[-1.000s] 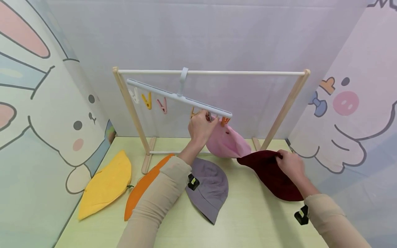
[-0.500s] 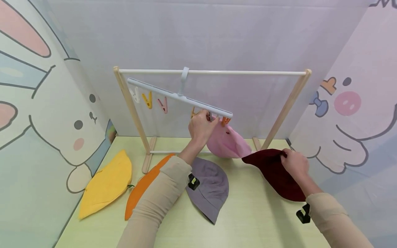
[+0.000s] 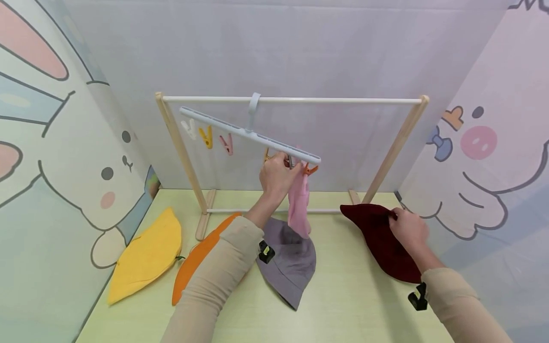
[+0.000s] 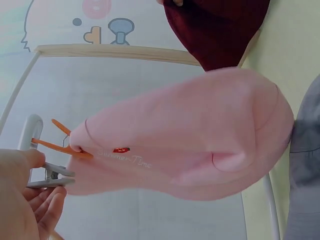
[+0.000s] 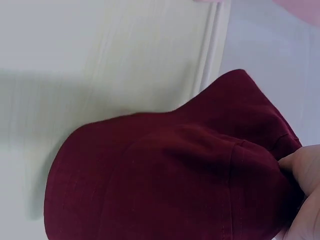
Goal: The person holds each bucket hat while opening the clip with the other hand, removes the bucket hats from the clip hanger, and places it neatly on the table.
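Observation:
Under the tilted hanger [image 3: 249, 135], my left hand [image 3: 278, 177] pinches a grey clip [image 4: 51, 175] between thumb and fingers. Beside it an orange clip [image 4: 62, 147] grips the edge of the pink hat [image 4: 185, 135], which hangs from the hanger. My right hand [image 3: 408, 231] holds the dark red hat [image 3: 381, 238] by its upper part, off to the right of the pink one. In the right wrist view the red hat [image 5: 150, 185] fills the lower part, with thumb and fingers [image 5: 305, 170] on its cloth.
A rack with a white bar [image 3: 334, 100] carries the hanger. White [image 3: 188, 128], yellow [image 3: 206, 137] and pink [image 3: 227, 144] clips hang at its left. Yellow [image 3: 147, 259], orange [image 3: 199, 255] and grey [image 3: 289, 267] hats lie on the table [image 3: 339, 295].
The pink hat has swung left and now hangs narrow, edge-on, and the orange clip has turned. My right hand and the red hat have moved slightly right. The left hand has stayed nearly still.

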The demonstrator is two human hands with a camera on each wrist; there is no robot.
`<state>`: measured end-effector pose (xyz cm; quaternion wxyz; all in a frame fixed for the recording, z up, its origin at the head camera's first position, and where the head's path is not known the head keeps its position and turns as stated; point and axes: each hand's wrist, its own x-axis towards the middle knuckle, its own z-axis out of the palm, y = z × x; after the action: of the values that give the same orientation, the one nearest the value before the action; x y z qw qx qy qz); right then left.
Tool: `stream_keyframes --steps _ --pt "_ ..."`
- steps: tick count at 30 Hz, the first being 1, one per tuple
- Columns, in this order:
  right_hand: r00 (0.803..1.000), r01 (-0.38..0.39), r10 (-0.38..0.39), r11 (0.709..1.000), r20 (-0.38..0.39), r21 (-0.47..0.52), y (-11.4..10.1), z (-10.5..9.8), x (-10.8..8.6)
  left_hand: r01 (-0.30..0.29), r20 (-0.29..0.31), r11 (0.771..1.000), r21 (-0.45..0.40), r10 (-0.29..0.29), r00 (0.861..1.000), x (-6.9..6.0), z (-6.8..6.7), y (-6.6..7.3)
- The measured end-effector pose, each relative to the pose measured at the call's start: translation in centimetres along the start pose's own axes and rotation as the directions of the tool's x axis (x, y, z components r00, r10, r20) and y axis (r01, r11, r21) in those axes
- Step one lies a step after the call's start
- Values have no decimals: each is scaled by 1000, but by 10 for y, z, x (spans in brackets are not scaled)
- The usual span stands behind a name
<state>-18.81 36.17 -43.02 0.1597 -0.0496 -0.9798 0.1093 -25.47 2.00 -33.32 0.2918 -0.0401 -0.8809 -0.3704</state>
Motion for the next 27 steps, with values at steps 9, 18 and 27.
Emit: stream_keyframes --steps 9,18,27 --pt "1000 13 -13 1000 -28 13 -20 8 -1 -41 -20 999 -4 41 999 0 1 0" --pt "1000 2 -2 998 -1 57 -36 17 -5 -22 1 1000 9 22 1000 -1 0 1" --pt "998 28 -32 996 45 84 -50 18 -10 -30 2 999 19 30 1000 -2 -1 1"
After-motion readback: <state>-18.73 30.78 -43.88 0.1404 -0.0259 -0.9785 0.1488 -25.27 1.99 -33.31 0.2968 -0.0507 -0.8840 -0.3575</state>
